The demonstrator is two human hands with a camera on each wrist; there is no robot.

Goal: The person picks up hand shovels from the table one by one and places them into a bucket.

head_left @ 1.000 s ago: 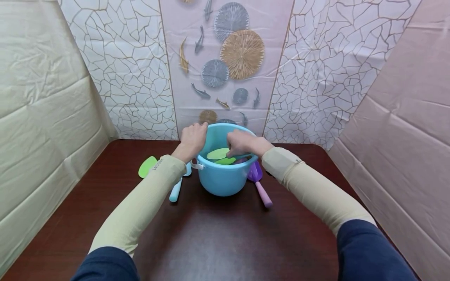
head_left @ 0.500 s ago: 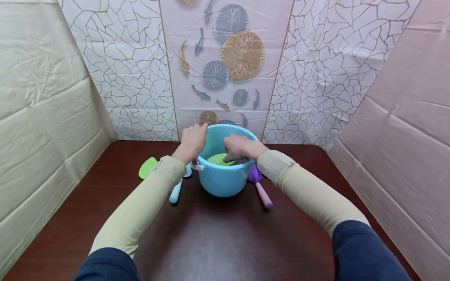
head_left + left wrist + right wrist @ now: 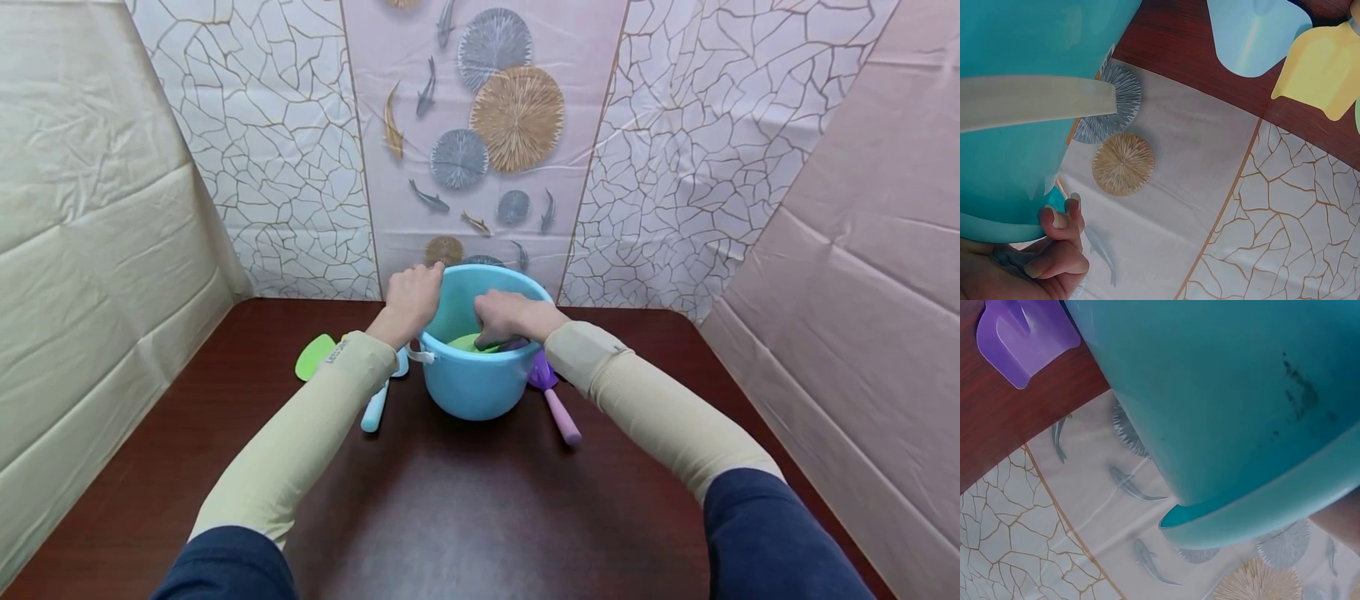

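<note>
A light blue bucket point(image 3: 476, 387) with a white handle stands upright near the back of the table. My left hand point(image 3: 412, 300) grips its left rim, and the left wrist view shows fingertips point(image 3: 1060, 219) curled round the rim. My right hand point(image 3: 506, 317) reaches over the right rim into the bucket, fingers curled, holding what looks like a green toy shovel point(image 3: 467, 342). Only part of that green blade shows; the hand and bucket wall hide the rest. In the right wrist view the bucket wall point(image 3: 1210, 412) covers the hand's work.
Right of the bucket lies a purple shovel with a pink handle point(image 3: 561, 417). On the left are a light blue shovel point(image 3: 375, 408) and a green blade point(image 3: 313, 357). The left wrist view adds a yellow shovel point(image 3: 1319, 69). A patterned cloth point(image 3: 487, 208) hangs close behind.
My right hand has sunk deeper into the bucket and slightly left, taking the pale green blade down with it. My left hand stays on the rim.
</note>
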